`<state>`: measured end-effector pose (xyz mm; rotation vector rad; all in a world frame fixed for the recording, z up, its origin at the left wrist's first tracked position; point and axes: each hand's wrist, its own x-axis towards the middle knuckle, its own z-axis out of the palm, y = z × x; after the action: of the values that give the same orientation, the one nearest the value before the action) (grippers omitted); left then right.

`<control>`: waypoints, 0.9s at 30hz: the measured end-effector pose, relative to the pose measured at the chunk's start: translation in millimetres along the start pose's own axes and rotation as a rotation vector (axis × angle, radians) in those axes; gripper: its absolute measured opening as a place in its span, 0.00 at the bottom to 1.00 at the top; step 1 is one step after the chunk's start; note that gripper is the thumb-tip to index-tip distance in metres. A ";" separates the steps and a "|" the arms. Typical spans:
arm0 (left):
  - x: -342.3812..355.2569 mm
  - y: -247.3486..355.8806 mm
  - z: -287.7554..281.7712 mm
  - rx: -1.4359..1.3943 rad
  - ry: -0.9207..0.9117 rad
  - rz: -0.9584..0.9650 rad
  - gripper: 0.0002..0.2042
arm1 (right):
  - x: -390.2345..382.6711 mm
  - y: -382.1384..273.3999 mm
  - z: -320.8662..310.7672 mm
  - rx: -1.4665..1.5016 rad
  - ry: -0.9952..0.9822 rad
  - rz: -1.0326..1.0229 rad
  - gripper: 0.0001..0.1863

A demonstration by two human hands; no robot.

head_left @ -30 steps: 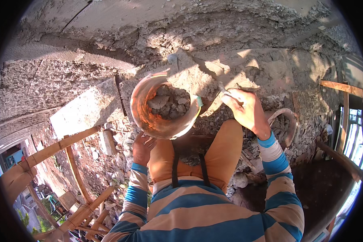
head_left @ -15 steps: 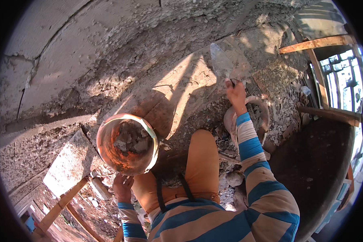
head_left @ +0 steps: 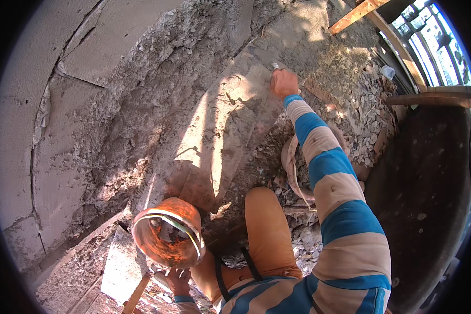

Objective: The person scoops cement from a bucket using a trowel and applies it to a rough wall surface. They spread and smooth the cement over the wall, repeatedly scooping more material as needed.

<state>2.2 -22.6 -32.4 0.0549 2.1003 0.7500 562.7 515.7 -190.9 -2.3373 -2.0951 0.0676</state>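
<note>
My right hand (head_left: 284, 83) is closed round the handle of a trowel, at the end of my outstretched arm. The trowel's blade (head_left: 262, 55) lies against the rough, mortar-covered surface (head_left: 235, 112) ahead and is partly blurred into it. In front of my left thigh an orange, mortar-stained bucket (head_left: 186, 209) leans with its mouth toward me. Grey lumps of mortar (head_left: 168, 232) show inside it. My left hand (head_left: 178, 281) grips the near rim of this bucket from below, its fingers curled at the edge.
A second round bucket (head_left: 290, 162) stands below my right forearm, partly hidden by it. Rubble (head_left: 358, 136) lies to its right. A pale board (head_left: 121, 267) is left of my left hand. Wooden beams (head_left: 429, 99) and a large dark rounded surface (head_left: 418, 209) flank the right side.
My right hand with the trowel has reached farther forward, and the blade has come down to the surface. The orange bucket has tipped toward me at my left hand. The view has shifted too.
</note>
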 end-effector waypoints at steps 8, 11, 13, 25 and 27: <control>3.4 4.1 8.3 -0.031 0.015 -0.004 0.24 | -27.2 -5.7 -23.4 -0.203 -0.133 -0.346 0.15; -3.5 5.8 7.8 -0.050 0.024 0.009 0.24 | -66.0 -20.0 -19.6 -0.193 -0.098 -0.490 0.18; -2.6 0.9 3.1 -0.025 0.010 0.077 0.24 | -89.5 -40.3 -22.4 -0.155 -0.116 -0.469 0.19; 11.4 -22.5 -20.5 0.278 -0.184 0.312 0.24 | -151.0 -114.6 -33.2 0.424 0.017 0.537 0.19; 27.1 -43.7 -34.7 0.059 -0.201 0.180 0.24 | -156.1 -124.1 -34.4 0.459 0.118 0.574 0.18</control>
<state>-30.7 -67.1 -60.4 0.3418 1.9420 0.7553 423.6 375.1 -147.9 -2.4644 -1.1396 0.3546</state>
